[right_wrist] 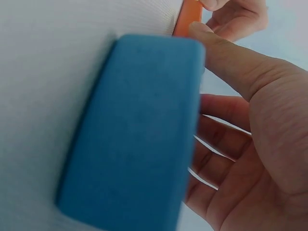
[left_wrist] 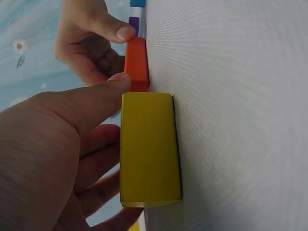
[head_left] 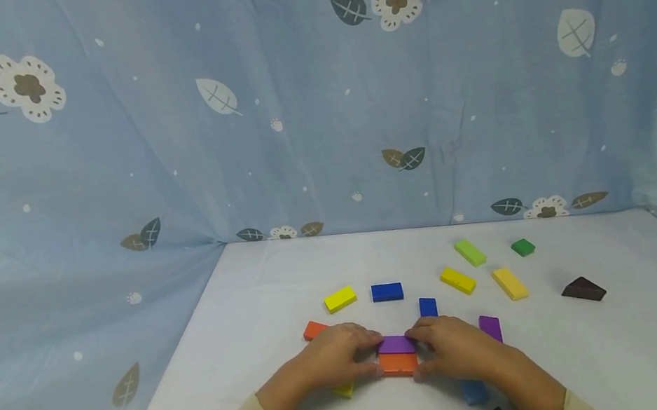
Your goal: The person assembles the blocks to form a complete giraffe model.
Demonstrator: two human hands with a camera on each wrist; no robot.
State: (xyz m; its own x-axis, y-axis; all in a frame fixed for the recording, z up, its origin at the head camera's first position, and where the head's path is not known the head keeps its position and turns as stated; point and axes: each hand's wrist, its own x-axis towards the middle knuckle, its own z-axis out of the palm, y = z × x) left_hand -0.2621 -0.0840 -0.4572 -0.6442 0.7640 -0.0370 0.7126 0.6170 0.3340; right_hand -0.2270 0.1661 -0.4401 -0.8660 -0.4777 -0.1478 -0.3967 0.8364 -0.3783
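Observation:
An orange block [head_left: 399, 364] lies on the white table with a purple block [head_left: 396, 344] right behind it, their long sides together. My left hand [head_left: 334, 358] holds the left ends of this pair, thumb on the orange block and forefinger at the purple one. At the right ends my right hand [head_left: 461, 348] does the same with its thumb and forefinger. A yellow block [left_wrist: 149, 149] sits on the table close under my left hand. Beside my right hand is a light blue block [right_wrist: 134, 130]. The palms partly hide both of these in the head view.
Behind my hands lie another orange block [head_left: 315, 329], a yellow block [head_left: 340, 299], dark blue blocks [head_left: 387, 292] and a second purple block [head_left: 490, 327]. Farther right are yellow, green and dark brown [head_left: 583, 289] pieces. A blue patterned curtain [head_left: 312, 94] borders the table.

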